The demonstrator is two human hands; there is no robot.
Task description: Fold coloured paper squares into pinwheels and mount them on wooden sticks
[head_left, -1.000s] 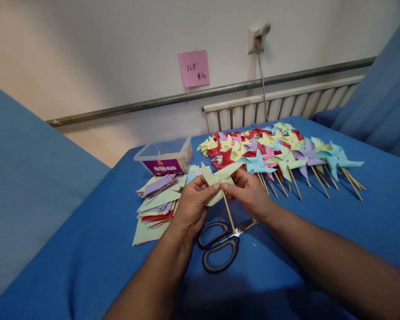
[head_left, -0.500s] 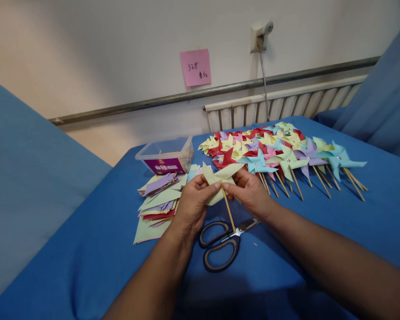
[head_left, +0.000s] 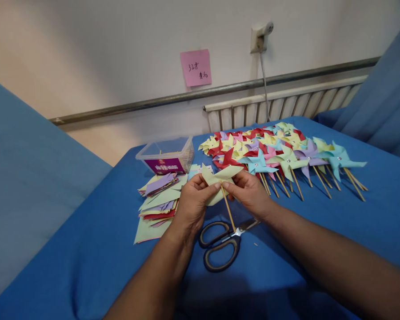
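Both hands work one pale-green pinwheel (head_left: 220, 181) just above the table (head_left: 96, 253). Left hand (head_left: 192, 205) pinches the paper folds w/ thumb & fingers; right hand (head_left: 250, 192) is closed on the other side, at the top of its wooden stick (head_left: 227, 208), which slants down toward the scissors (head_left: 222, 242).

Progress, judging by the spread: lots done – a big batch of finished pinwheels (head_left: 280, 153) lies fanned to the right. Still plenty left – a stack of cut paper squares (head_left: 156, 200) sits at left. This one looks approx. at the pinning stage; pin itself too small to see.

Around: clear plastic box (head_left: 166, 158) behind the stack, pink note (head_left: 196, 67) on wall, radiator (head_left: 280, 104). Nothing blocks the hands.
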